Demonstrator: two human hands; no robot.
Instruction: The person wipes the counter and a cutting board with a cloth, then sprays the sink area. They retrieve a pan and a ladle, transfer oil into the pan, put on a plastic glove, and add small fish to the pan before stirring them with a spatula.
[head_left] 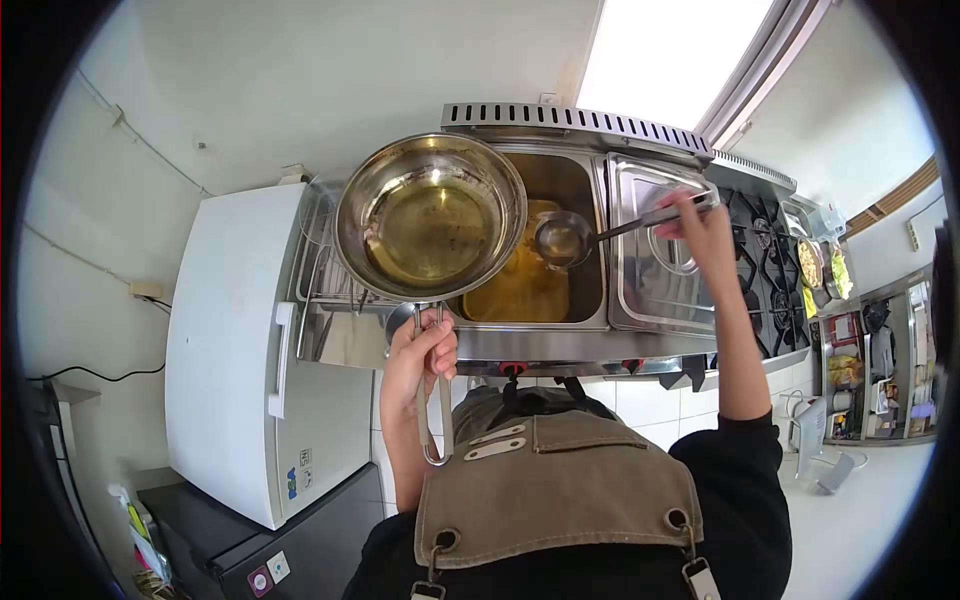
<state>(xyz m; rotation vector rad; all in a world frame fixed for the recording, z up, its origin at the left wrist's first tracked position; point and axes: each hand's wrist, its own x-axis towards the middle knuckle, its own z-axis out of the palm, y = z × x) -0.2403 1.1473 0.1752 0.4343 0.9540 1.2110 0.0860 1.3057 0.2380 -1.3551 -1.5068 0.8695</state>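
Note:
In the head view my left hand is closed around the long wire handle of a metal frying pan. Yellowish oil pools in the pan's bottom, and the pan is held over the left part of a deep fryer. My right hand grips the handle of a metal ladle, whose bowl hangs over the fryer well beside the pan's right rim. Some liquid seems to be in the ladle's bowl. Below it, the fryer well holds orange-yellow oil, partly hidden by the pan.
Right of the well lies a metal lid, followed by a black-grated gas stove. Plates of food stand farther right. A white freezer is at the left. Red knobs line the fryer's front.

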